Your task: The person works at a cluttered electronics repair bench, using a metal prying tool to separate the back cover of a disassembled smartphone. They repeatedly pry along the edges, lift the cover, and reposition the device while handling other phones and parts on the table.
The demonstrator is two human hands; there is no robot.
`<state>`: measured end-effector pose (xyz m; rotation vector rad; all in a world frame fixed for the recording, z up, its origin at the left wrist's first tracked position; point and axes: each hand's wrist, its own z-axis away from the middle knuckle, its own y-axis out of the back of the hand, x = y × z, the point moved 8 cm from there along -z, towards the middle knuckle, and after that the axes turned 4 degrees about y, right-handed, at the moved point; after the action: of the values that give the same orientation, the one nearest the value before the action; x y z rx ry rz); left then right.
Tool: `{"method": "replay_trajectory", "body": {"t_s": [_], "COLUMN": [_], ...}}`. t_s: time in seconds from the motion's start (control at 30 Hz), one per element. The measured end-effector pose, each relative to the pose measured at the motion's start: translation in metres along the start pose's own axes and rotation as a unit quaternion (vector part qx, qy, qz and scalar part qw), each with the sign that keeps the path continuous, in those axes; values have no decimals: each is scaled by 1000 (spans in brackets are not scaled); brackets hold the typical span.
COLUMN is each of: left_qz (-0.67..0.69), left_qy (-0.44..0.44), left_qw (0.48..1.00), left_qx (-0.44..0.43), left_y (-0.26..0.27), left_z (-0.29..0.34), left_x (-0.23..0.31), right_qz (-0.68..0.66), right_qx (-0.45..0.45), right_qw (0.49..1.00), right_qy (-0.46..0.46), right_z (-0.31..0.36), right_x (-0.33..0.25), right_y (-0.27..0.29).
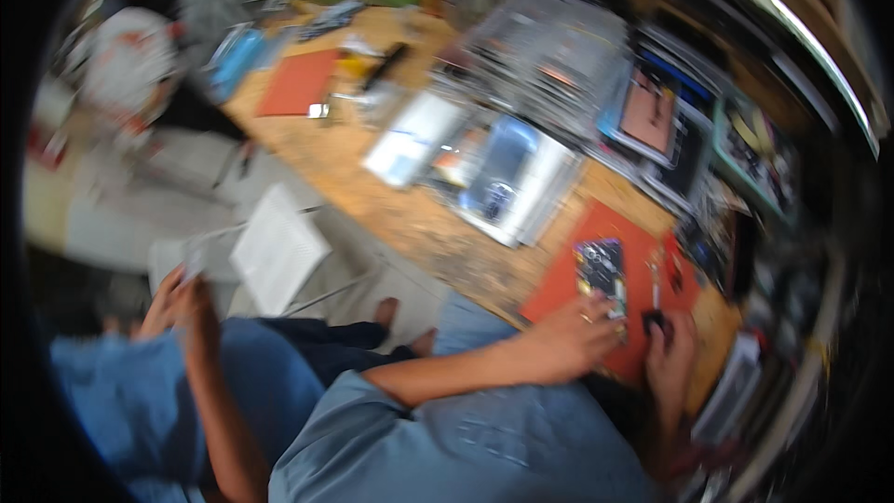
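Observation:
A dark circuit board (601,265), with small bright parts, lies on an orange-red mat (568,265) at the right of the bench. My left hand (582,335), wearing a ring, bends its fingers over the board's near end and grips it there; some fingertips are hidden. Just to the right, my right hand (672,354) is closed round the black handle of what looks like a screwdriver (655,320), its thin shaft pointing away over the mat. A small red tool (672,256) lies beyond the shaft. Motion blurs fine detail.
Stacked clear plastic trays (549,42) and several flat phone parts (503,177) sit farther along the wooden bench (438,242). A teal bin (759,149) stands at right. On my left, a co-worker's hands (182,303) hold a small object beside a white stool (279,247).

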<state>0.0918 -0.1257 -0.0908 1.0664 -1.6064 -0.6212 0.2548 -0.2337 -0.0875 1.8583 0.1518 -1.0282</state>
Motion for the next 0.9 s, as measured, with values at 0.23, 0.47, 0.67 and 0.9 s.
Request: {"method": "replay_trajectory", "body": {"t_s": [0.23,0.47,0.67,0.9], "left_qz": [52,126,106,50], "left_qy": [114,117,61,41], "left_qw": [980,969,985,998], "left_qx": [153,179,121,14], "left_y": [99,103,77,50], "left_z": [17,13,-2,-7], "left_x": [-41,-56,-20,-4], "right_qz": [76,39,-12,158], "right_qx": [72,125,159,28], "right_qw": [992,991,986,984], "right_qy": [-74,-34,-47,73], "right_z": [-3,-48,-117,-85], "right_x": [-15,2,-9,-20], "right_y": [47,62,71,1]}}
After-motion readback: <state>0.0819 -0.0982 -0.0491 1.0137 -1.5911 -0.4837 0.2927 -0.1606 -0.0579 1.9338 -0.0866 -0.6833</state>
